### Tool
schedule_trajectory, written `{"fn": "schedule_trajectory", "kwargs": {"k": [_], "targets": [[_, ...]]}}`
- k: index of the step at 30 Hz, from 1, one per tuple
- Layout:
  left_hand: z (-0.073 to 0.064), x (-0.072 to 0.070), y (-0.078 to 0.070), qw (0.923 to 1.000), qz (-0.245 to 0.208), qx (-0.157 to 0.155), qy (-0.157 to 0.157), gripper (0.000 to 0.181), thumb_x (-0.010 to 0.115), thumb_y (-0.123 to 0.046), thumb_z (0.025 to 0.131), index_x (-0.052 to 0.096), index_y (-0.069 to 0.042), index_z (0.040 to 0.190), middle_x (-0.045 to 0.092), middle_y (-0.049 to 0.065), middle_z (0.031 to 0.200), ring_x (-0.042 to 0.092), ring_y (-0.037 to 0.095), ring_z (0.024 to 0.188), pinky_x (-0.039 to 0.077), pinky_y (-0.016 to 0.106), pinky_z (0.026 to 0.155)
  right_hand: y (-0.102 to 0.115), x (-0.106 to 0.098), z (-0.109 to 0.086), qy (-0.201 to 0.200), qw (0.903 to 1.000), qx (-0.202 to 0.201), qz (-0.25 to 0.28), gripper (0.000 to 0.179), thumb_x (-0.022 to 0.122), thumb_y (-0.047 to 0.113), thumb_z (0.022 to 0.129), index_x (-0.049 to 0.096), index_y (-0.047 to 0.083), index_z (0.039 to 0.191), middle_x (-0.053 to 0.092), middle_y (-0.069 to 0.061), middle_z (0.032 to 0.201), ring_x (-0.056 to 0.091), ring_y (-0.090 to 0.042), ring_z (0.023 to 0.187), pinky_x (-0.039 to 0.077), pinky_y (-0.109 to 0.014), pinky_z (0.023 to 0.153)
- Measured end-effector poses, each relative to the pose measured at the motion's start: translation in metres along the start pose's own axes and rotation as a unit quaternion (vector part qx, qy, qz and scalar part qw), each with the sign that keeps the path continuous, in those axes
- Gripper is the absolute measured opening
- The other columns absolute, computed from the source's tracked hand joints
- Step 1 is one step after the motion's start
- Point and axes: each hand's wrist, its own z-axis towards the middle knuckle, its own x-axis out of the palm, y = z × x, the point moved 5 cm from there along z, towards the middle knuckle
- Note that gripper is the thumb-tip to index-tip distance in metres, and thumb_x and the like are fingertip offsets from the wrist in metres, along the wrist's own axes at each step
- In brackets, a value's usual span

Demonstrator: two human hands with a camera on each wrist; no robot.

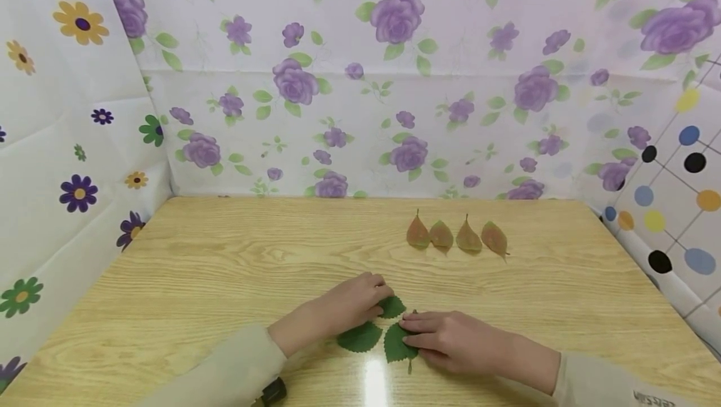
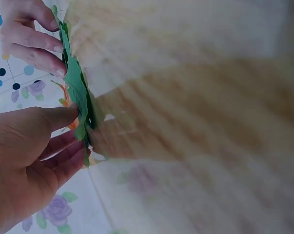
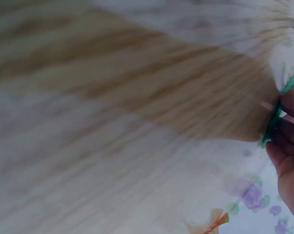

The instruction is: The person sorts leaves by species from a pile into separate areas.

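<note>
Green leaves with toothed edges lie close together on the table near its front. My left hand (image 1: pixel 355 300) pinches the far leaf (image 1: pixel 392 307) between thumb and fingertips at its left side. Just below that hand is another green leaf (image 1: pixel 360 337). My right hand (image 1: pixel 459 341) rests its fairly straight fingers on the right-hand green leaf (image 1: pixel 397 343), covering part of it. A short stem (image 1: pixel 410 366) pokes out below those fingers. In the left wrist view, the leaves (image 2: pixel 76 83) appear edge-on between both hands.
Across the table (image 1: pixel 253 238), a row of several reddish-brown leaves (image 1: pixel 469 236) lies toward the back right. Flowered cloth (image 1: pixel 349 81) hangs behind the table, with patterned cloth on both sides. A black object (image 1: pixel 274 390) shows beside the left sleeve.
</note>
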Motion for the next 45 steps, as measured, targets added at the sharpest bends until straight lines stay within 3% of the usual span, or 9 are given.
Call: {"fn": "schedule_trajectory", "kwargs": {"k": [4,9,12,20,28,32,35,39,45], "targets": [[0.001,0.002,0.003,0.9993,-0.033,-0.017,0.006,0.032,0.065,-0.012,0.094,0.062,-0.003,0.124,0.061,0.008,0.113,0.055,0.019,0.104,0.047,0.022,0.087,-0.001,0.002,-0.002,-0.011,0.9998,0.005,0.015,0.026,0.065,0.012,0.093,0.069,0.002,0.117,0.061,-0.016,0.126,0.058,-0.026,0.117,0.05,-0.032,0.092],[0.006,0.002,0.008,0.9955,-0.085,-0.041,0.001,0.032,0.068,-0.008,0.09,0.064,-0.002,0.121,0.058,0.006,0.102,0.052,0.017,0.094,0.046,0.022,0.079,-0.001,0.003,-0.002,-0.013,0.9991,0.021,0.034,0.026,0.062,0.014,0.095,0.069,0.002,0.117,0.06,-0.016,0.127,0.056,-0.027,0.118,0.05,-0.033,0.091],[0.009,0.003,0.014,0.9891,-0.128,-0.071,0.017,0.033,0.07,-0.005,0.088,0.065,0.0,0.121,0.056,0.006,0.1,0.049,0.017,0.093,0.045,0.022,0.076,-0.002,0.003,-0.001,-0.012,0.9988,0.025,0.04,0.026,0.062,0.014,0.095,0.069,0.002,0.117,0.06,-0.016,0.128,0.056,-0.027,0.119,0.05,-0.033,0.091],[0.019,0.001,0.024,0.9699,-0.225,-0.087,0.034,0.017,0.075,0.0,0.082,0.066,0.0,0.095,0.063,0.007,0.092,0.059,0.018,0.086,0.049,0.024,0.073,-0.003,0.007,-0.004,-0.013,0.9981,0.028,0.053,0.027,0.062,0.013,0.096,0.068,0.002,0.119,0.059,-0.016,0.129,0.055,-0.028,0.12,0.049,-0.034,0.092],[0.02,0.007,0.034,0.962,-0.253,-0.096,0.037,0.014,0.072,-0.004,0.086,0.063,-0.005,0.095,0.061,0.0,0.084,0.054,0.01,0.075,0.047,0.023,0.067,-0.003,0.006,-0.004,-0.016,0.9971,0.034,0.067,0.026,0.06,0.012,0.096,0.068,0.002,0.119,0.058,-0.016,0.13,0.054,-0.029,0.121,0.049,-0.036,0.092],[0.021,0.008,0.04,0.9571,-0.269,-0.102,0.032,0.008,0.068,-0.005,0.089,0.064,-0.007,0.096,0.064,0.002,0.091,0.059,0.015,0.085,0.049,0.026,0.074,-0.004,0.006,-0.003,-0.019,0.9957,0.043,0.08,0.025,0.06,0.01,0.096,0.068,0.001,0.118,0.059,-0.017,0.128,0.055,-0.029,0.12,0.05,-0.036,0.092],[0.02,0.009,0.047,0.9486,-0.292,-0.118,0.031,0.01,0.066,-0.004,0.091,0.065,-0.008,0.1,0.065,0.003,0.098,0.061,0.02,0.095,0.05,0.031,0.081,-0.004,0.005,-0.001,-0.025,0.9943,0.049,0.091,0.024,0.06,0.009,0.096,0.069,0.0,0.116,0.06,-0.017,0.126,0.056,-0.029,0.119,0.05,-0.037,0.092],[0.014,0.007,0.059,0.9304,-0.337,-0.144,0.015,0.017,0.063,0.001,0.091,0.065,-0.005,0.107,0.063,0.003,0.099,0.059,0.021,0.097,0.05,0.035,0.083,-0.004,0.006,-0.001,-0.028,0.9922,0.062,0.105,0.024,0.062,0.007,0.094,0.069,0.0,0.115,0.06,-0.017,0.126,0.056,-0.029,0.119,0.049,-0.039,0.092],[-0.002,-0.002,0.092,0.9074,-0.372,-0.19,-0.049,0.022,0.061,-0.001,0.093,0.063,0.0,0.115,0.062,0.005,0.102,0.057,0.019,0.096,0.05,0.034,0.083,-0.005,0.008,-0.001,-0.024,0.9893,0.083,0.117,0.025,0.064,0.002,0.09,0.07,0.0,0.115,0.06,-0.017,0.127,0.055,-0.029,0.12,0.048,-0.04,0.093]]}}
